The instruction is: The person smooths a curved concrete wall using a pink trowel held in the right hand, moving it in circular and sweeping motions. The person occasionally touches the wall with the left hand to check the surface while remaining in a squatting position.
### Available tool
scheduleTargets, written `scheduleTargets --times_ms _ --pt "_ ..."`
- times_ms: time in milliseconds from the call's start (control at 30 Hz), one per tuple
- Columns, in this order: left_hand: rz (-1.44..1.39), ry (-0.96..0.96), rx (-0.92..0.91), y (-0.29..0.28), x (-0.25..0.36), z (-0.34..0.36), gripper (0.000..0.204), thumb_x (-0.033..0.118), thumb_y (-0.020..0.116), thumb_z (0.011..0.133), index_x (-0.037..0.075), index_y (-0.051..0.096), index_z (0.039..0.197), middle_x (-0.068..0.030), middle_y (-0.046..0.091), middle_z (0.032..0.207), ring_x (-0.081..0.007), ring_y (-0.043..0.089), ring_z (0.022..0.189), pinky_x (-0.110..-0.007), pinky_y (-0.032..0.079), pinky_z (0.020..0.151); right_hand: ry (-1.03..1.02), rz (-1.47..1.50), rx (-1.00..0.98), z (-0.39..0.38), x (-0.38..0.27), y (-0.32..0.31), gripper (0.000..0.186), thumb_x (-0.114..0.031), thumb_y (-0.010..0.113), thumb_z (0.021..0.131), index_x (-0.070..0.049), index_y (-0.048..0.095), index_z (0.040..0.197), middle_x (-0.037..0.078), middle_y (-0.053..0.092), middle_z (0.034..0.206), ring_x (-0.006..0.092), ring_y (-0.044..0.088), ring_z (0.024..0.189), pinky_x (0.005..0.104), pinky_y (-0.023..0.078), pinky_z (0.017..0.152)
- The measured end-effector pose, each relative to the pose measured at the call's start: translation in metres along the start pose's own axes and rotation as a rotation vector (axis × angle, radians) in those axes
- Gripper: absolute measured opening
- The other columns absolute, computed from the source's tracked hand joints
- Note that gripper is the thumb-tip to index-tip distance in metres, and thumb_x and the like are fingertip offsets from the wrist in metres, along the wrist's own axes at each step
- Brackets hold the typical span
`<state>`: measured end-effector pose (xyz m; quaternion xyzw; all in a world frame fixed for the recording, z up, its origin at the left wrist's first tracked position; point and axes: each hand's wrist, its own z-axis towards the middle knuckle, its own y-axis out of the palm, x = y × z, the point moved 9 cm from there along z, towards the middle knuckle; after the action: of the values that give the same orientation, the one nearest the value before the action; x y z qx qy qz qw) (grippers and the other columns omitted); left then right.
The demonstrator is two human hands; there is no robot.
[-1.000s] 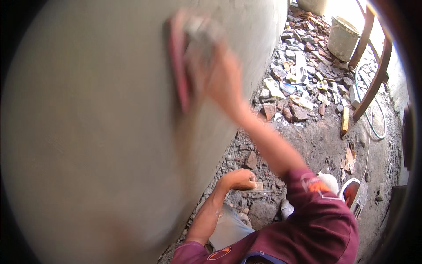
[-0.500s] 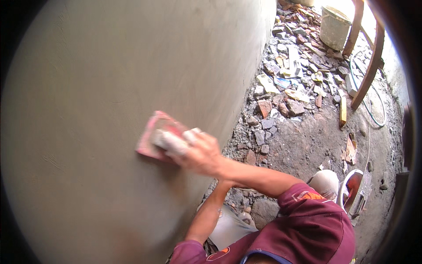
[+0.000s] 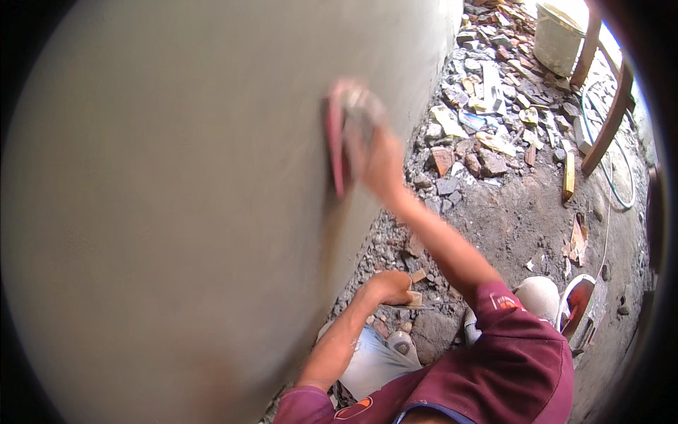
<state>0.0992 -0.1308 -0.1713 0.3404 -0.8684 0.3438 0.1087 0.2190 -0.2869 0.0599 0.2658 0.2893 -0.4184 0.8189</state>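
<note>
A red-rimmed plastering float [image 3: 335,145] is held against the smooth grey plastered wall [image 3: 176,162], tilted so that its long edge runs nearly upright. My right hand [image 3: 381,161] is closed round the float's back, smeared by motion. Lower down, close to the wall's foot, my left hand [image 3: 387,288] grips a trowel [image 3: 415,299], of which a pale handle end and a thin flat edge show. The rest of the trowel is hidden by the hand.
Broken stones and brick rubble [image 3: 487,92] lie along the wall's foot. A grey bucket [image 3: 556,41] stands at the far right beside brown wooden legs [image 3: 613,116]. A pale hose [image 3: 625,191] curls nearby. A white-rimmed container [image 3: 578,304] sits near my right shoulder.
My right hand has swept the float up and to the right across the wall and turned it more upright. The left hand, hidden behind the right arm before, now shows with the trowel.
</note>
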Motion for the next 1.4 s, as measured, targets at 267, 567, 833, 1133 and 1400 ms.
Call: scheduleTargets --times_ms 267,567,833,1133,1400 --pt "-0.077 0.262 0.436 0.015 -0.022 -0.010 0.038 0.024 0.062 0.084 -0.007 0.070 0.103 -0.0292 0.071 0.103 -0.0404 0.071 0.100 -0.047 0.056 0.088 -0.351 -0.200 -0.340 -0.114 -0.130 0.048 0.050 -0.020 0.082 0.079 -0.013 0.067 0.127 0.017 0.072 0.112 0.0281 0.071 0.080 0.0337 0.060 0.073" --pt "0.034 -0.036 0.026 0.027 0.035 -0.093 0.032 0.028 0.063 0.085 0.000 0.073 0.094 -0.0243 0.073 0.091 -0.0402 0.071 0.092 -0.049 0.056 0.082 -0.303 -0.091 -0.156 -0.089 -0.150 0.056 0.036 -0.017 0.075 0.084 -0.013 0.070 0.119 0.010 0.069 0.096 0.0301 0.070 0.083 0.0398 0.058 0.068" --pt "-0.032 0.101 0.337 0.037 0.058 -0.168 0.035 0.033 0.065 0.091 0.001 0.065 0.106 -0.0190 0.069 0.100 -0.0402 0.069 0.091 -0.052 0.054 0.081 -0.404 -0.033 -0.102 -0.060 -0.064 0.030 0.046 -0.019 0.073 0.089 -0.016 0.061 0.134 0.011 0.071 0.104 0.0317 0.070 0.085 0.0410 0.057 0.070" --pt "-0.120 0.113 0.444 0.016 0.051 -0.198 0.036 0.033 0.063 0.093 0.002 0.067 0.112 -0.0173 0.069 0.098 -0.0398 0.068 0.091 -0.050 0.054 0.080 -0.176 -0.030 -0.199 -0.112 -0.108 0.041 0.050 -0.015 0.074 0.085 -0.015 0.062 0.134 0.016 0.072 0.105 0.0348 0.070 0.080 0.0427 0.058 0.074" --pt "-0.153 0.191 0.313 0.013 0.053 -0.184 0.041 0.036 0.067 0.091 0.002 0.067 0.114 -0.0174 0.070 0.107 -0.0414 0.067 0.095 -0.049 0.053 0.083 -0.284 -0.105 -0.097 -0.032 -0.058 0.034 0.047 -0.017 0.073 0.087 -0.011 0.057 0.131 0.020 0.069 0.095 0.0380 0.069 0.081 0.0449 0.056 0.070"
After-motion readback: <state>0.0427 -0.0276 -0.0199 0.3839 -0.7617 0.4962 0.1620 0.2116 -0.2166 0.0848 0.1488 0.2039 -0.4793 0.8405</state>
